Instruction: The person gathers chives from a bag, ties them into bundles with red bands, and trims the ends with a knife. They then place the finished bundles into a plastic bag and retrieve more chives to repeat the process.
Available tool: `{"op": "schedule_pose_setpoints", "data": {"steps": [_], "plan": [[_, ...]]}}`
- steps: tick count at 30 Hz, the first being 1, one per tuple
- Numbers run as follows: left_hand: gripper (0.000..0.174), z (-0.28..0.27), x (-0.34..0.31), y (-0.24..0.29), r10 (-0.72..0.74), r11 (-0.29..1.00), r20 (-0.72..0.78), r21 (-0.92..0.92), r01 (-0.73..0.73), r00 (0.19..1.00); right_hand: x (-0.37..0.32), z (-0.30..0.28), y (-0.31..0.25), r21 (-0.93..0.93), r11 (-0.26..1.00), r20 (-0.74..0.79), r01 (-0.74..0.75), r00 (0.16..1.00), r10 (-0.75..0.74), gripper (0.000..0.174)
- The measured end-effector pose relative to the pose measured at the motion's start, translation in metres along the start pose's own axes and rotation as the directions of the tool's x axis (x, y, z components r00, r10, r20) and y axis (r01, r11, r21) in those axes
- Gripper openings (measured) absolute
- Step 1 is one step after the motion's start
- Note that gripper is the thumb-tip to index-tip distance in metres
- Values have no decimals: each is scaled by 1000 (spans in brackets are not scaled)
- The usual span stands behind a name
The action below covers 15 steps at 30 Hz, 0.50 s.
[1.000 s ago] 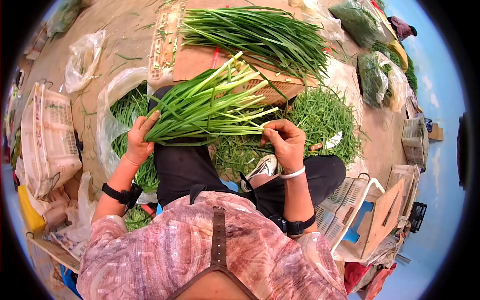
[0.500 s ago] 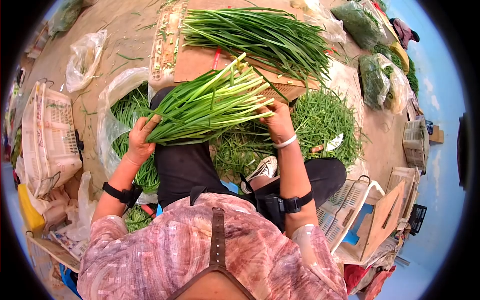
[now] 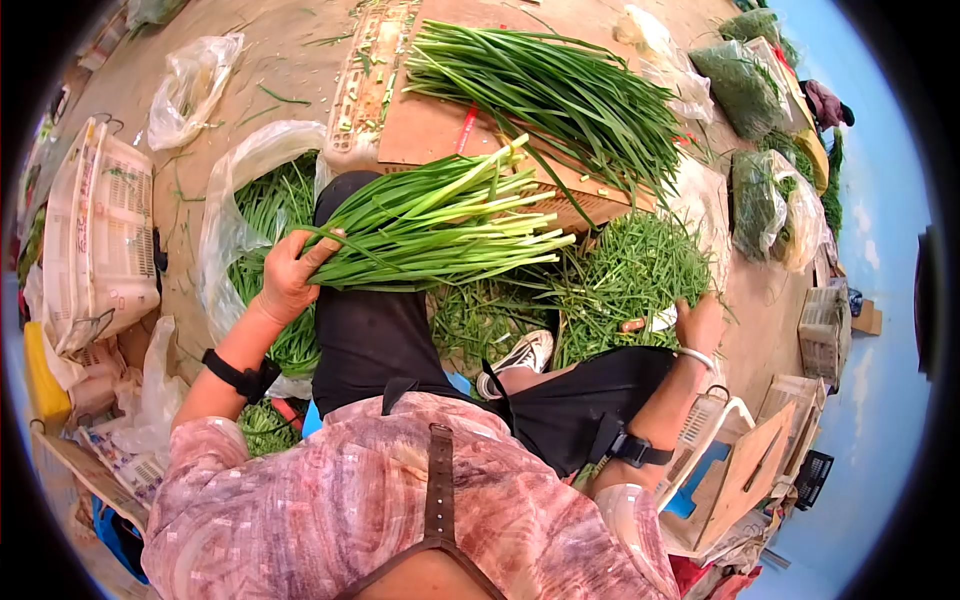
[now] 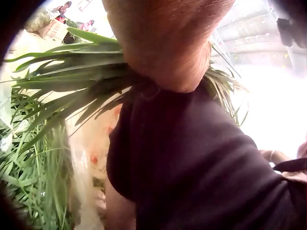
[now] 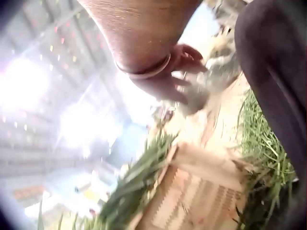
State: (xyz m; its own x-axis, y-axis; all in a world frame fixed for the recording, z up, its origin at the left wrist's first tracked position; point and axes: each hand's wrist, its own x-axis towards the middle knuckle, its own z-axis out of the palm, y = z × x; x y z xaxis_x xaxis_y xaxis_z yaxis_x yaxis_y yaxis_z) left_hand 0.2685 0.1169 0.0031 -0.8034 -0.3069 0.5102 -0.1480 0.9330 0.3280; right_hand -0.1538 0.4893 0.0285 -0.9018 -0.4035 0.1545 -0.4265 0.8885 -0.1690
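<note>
Head view shows your left hand (image 3: 290, 272) grasping the leafy end of a bunch of green stalks (image 3: 440, 230) over your left leg (image 3: 370, 335), pale ends toward your right. Your right hand (image 3: 701, 326), fingers loose and released, is beside the knife (image 3: 662, 320) at the edge of the green heap (image 3: 640, 275).
</note>
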Motion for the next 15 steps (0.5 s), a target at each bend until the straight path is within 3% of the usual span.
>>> {"op": "schedule_pose_setpoints", "data": {"steps": [1,2,3,4,7,9,11,13,15], "plan": [[68,1,2,1,1,1000,-2,-1,-1,1000,-3,-1,-21,-72,983,-135,166,975,-175,40],[68,2,4,1,31,1000,-22,-1,-31,999,-3,-12,-63,429,903,18,29,999,-41,37],[67,2,5,1,61,998,-34,-2,-61,998,-5,-27,-105,720,686,226,-107,970,-86,36],[67,2,4,1,66,998,-29,0,-66,997,-8,-38,-146,828,546,286,-124,932,-221,32],[66,2,5,0,70,995,33,65,-72,997,-2,-8,-219,892,445,194,77,824,-533,37],[64,2,9,4,114,992,8,61,-114,993,10,-1,-249,722,658,308,212,754,-580,44],[62,2,11,6,130,986,-46,106,-125,990,6,14,-259,676,669,265,309,745,-612,43],[63,2,7,4,113,991,-6,70,-112,994,4,22,-257,688,663,249,296,761,-598,33],[63,2,6,4,108,992,-19,71,-107,994,7,36,-249,771,572,134,279,807,-575,22]]}}
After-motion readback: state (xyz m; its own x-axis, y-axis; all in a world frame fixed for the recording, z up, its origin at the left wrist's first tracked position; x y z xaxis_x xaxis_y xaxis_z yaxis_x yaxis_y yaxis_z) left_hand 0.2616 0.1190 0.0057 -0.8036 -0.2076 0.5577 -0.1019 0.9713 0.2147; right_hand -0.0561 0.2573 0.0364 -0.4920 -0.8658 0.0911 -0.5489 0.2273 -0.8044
